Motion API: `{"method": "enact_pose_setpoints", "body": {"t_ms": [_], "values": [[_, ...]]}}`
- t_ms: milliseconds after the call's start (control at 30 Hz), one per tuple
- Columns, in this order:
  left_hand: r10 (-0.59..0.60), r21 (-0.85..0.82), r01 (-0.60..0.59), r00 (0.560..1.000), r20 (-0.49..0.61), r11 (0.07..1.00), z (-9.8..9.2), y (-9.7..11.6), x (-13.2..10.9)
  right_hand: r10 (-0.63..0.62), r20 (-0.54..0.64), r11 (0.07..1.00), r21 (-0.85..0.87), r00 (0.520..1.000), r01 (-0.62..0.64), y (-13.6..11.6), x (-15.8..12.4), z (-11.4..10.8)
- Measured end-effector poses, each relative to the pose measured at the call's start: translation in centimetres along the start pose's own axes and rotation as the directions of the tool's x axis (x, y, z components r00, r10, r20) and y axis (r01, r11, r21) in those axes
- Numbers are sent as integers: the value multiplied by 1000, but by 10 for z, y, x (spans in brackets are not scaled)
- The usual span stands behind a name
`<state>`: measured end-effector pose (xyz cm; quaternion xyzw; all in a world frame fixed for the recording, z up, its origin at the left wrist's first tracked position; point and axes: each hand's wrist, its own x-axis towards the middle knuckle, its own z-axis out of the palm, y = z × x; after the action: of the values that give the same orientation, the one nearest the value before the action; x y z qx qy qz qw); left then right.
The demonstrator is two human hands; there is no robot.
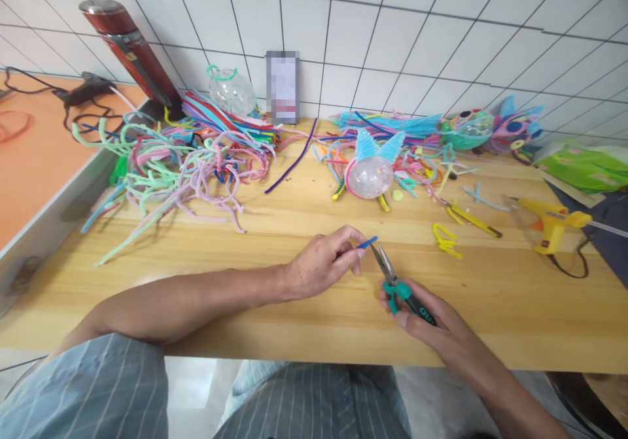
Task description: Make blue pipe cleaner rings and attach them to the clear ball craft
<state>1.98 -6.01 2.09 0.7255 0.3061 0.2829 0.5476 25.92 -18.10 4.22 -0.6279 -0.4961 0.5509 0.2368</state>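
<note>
My left hand [324, 263] rests on the wooden table [275, 282] and pinches a short blue pipe cleaner piece [367, 243] between thumb and fingers. My right hand [432, 324] grips teal-handled pliers [392, 275], whose pointed jaws reach up to the blue piece's end. Behind them lies a clear ball with light blue pipe cleaner ears [371, 171].
A big tangle of coloured pipe cleaners [181, 158] covers the table's left. A yellow glue gun [552, 224] lies at right, with yellow pipe cleaner bits [446, 239] nearby. More decorated balls [471, 128], a red cylinder [130, 50] and a phone [282, 87] stand by the tiled wall.
</note>
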Motion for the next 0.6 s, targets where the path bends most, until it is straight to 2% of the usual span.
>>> {"method": "enact_pose_setpoints", "body": {"t_ms": [267, 600], "values": [[37, 20, -36, 999, -35, 999, 1, 3, -2, 0, -10, 996, -93, 1000, -1, -14, -2, 0], [-13, -47, 12, 1000, -22, 999, -1, 4, -2, -17, 6, 992, -125, 1000, 18, -14, -4, 1]]}}
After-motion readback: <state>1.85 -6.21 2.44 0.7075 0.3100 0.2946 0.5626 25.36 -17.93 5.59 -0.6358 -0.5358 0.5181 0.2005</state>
